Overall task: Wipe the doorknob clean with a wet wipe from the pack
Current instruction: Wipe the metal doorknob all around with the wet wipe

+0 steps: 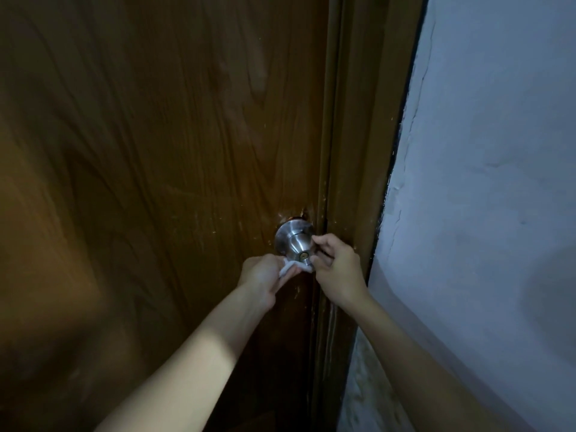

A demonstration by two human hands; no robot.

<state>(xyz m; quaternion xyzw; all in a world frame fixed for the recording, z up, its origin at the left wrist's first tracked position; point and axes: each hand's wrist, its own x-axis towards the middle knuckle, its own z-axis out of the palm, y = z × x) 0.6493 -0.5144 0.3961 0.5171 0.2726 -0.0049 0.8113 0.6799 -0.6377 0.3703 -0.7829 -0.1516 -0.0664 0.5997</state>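
A round steel doorknob (pixel 296 241) with a brass keyhole sticks out of a brown wooden door (pixel 162 157), near its right edge. A white wet wipe (pixel 293 267) is stretched under the knob's lower front. My left hand (pixel 261 277) grips the wipe's left end below and left of the knob. My right hand (pixel 335 266) is at the knob's right side, fingers curled; its lower fingers pinch the wipe's right end. The pack of wipes is not in view.
The brown door frame (pixel 352 169) runs down just right of the knob. A pale blue-white plastered wall (pixel 486 188) with cracks fills the right side. The scene is dim.
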